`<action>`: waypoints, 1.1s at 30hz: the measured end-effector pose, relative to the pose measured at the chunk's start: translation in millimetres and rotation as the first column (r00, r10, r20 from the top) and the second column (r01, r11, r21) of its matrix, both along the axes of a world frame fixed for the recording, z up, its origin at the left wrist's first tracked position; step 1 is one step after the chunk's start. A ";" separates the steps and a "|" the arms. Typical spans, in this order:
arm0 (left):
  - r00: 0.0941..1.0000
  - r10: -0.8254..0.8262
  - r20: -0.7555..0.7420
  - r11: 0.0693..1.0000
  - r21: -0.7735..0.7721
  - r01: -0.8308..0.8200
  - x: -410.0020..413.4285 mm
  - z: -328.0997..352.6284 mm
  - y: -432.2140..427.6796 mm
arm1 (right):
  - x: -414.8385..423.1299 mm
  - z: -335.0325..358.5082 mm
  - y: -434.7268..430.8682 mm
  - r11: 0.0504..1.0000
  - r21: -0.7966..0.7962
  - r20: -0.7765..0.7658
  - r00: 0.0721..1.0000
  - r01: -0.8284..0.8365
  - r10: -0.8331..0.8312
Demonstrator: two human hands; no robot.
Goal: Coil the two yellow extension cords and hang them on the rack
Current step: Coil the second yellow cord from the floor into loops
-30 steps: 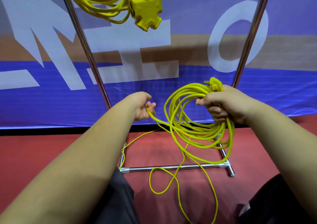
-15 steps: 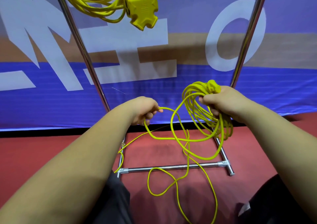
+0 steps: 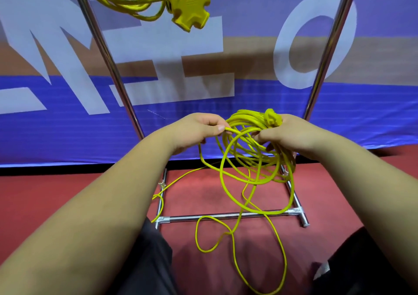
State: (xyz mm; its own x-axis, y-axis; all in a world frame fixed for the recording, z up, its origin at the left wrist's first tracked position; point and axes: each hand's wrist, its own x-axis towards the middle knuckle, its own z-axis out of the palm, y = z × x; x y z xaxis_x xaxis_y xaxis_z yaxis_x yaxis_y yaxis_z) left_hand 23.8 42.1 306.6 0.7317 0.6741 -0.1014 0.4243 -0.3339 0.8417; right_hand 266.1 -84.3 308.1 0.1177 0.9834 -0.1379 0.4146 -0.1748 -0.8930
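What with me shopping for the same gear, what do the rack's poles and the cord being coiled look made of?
The rack looks like metal tubing, probably steel, with a polished chrome-like finish: bright highlights run along its poles. The cord seems jacketed in flexible plastic or rubber, smooth with slight sheen: it bends into soft loops.

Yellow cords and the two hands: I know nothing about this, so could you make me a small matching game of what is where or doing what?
Things:
1. hung cord
2. left hand
3. right hand
4. loose tail

States:
a. lies on the red floor
b. hangs high between the rack poles
c. grips the bundle of loops
d. pinches a single strand

Pairs: 1-b, 2-d, 3-c, 4-a
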 end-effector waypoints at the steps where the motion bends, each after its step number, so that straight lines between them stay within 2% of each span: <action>1: 1.000 0.007 0.013 1.000 -0.003 -0.007 3.4 -0.4 -1.9 | -1.3 -0.9 0.0 1.000 -0.001 -0.016 1.000 -0.012 0.012; 5: 0.998 -0.007 0.059 0.998 -0.067 0.011 14.7 2.2 -10.7 | -13.5 -3.6 -0.3 0.998 -0.055 -0.262 0.965 -0.033 0.017; 7: 0.995 -0.012 0.102 0.998 -0.065 0.019 17.8 0.8 -12.3 | -20.0 -3.8 0.0 0.998 -0.056 -0.293 0.956 -0.038 0.020; 10: 0.996 0.075 0.043 0.976 0.204 -0.082 26.4 -4.8 -14.9 | -26.5 -1.9 0.2 0.998 -0.049 -0.304 0.953 -0.029 0.013; 13: 0.985 0.171 0.016 0.871 0.464 -0.159 35.1 -5.6 -19.6 | -28.7 -1.6 1.9 0.999 -0.043 -0.302 0.953 -0.004 -0.009; 19: 0.973 0.224 0.049 0.753 0.626 -0.205 35.7 -7.7 -4.0 | -31.1 -1.1 2.4 0.993 -0.115 -0.345 0.938 -0.013 -0.028; 22: 0.967 0.245 0.064 0.745 0.626 -0.230 35.5 -7.7 0.0 | -31.4 3.7 1.3 0.991 -0.133 -0.374 0.927 -0.031 -0.021; 26: 0.889 0.395 0.231 0.774 0.438 -0.457 35.7 -4.5 8.2 | -30.4 6.5 1.4 0.986 -0.155 -0.337 0.941 -0.068 0.012; 28: 0.853 0.470 0.229 0.757 0.392 -0.523 33.0 -4.2 15.4 | -30.1 4.9 4.3 0.989 -0.131 -0.365 0.931 -0.070 0.017; 30: 0.871 0.472 0.138 0.746 0.463 -0.478 28.8 -4.0 21.2 | -28.9 4.5 5.8 0.992 -0.113 -0.384 0.923 -0.065 0.017; 33: 0.952 0.303 -0.049 0.748 0.631 -0.205 27.1 -1.8 19.0 | -26.6 6.4 3.5 0.993 -0.102 -0.383 0.923 -0.063 0.019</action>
State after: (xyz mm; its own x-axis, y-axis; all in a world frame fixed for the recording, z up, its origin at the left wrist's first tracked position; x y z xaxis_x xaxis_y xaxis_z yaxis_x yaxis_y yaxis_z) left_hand 50.9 61.1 304.9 0.5350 0.7854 0.3113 0.6641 -0.6188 0.4196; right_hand 239.5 -80.9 314.5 -0.0056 0.9622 -0.2724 0.0557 -0.2716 -0.9608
